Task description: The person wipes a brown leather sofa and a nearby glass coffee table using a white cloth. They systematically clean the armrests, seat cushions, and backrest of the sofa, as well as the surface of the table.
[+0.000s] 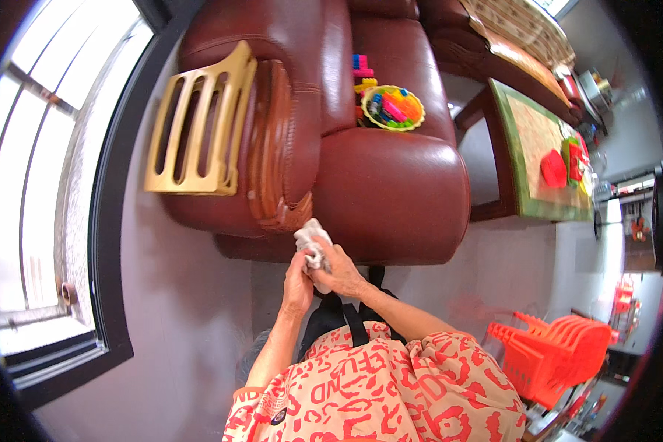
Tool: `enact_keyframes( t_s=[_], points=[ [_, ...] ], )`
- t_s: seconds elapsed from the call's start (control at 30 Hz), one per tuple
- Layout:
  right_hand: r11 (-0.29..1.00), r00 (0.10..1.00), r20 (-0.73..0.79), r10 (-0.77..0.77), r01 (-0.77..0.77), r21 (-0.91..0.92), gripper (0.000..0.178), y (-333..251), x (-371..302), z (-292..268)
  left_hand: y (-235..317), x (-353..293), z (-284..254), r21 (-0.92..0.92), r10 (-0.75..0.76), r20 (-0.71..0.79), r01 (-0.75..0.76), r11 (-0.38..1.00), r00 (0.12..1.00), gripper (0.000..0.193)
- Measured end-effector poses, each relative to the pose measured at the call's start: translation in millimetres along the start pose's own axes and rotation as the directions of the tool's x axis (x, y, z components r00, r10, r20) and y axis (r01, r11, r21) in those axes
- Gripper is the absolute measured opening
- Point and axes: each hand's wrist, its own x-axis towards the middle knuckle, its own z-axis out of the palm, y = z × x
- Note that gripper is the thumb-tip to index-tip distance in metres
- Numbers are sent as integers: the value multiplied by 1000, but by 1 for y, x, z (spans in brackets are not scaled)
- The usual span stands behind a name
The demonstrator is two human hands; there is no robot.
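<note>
A crumpled white cloth (311,234) is bunched between my two hands, in front of the dark red leather sofa (390,191). My left hand (297,283) is closed on its lower left side. Across the right side, my right hand (340,269) has its fingers wrapped over the cloth. The top of the cloth comes close to the carved wooden front of the sofa's armrest (276,147); whether they touch I cannot tell. Part of the cloth is hidden by my fingers.
A gold slatted rack (199,125) lies over the armrest. On the seat stand a yellow basket (393,127) of colourful toy pieces and several loose blocks (362,71). At right are a green-edged table (527,206) and stacked orange chairs (560,361). A barred window (44,184) is at left.
</note>
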Motion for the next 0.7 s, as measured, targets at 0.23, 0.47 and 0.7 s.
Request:
enact_keyframes(
  t_s=[0.23, 0.47, 0.7],
  points=[
    [861, 923, -344, 175, 25, 508, 36, 50, 3, -73, -45, 41, 44, 368, 93, 65, -110, 923, 994, 21],
    [976, 821, -552, 149, -33, 215, 35, 146, 26, -179, -86, 111, 97, 754, 61, 146, -150, 640, 987, 40],
    [750, 704, -661, 260, -578, -321, 83, 217, 47, -186, -138, 158, 45, 957, 345, -56, -49, 287, 937, 34]
  ],
)
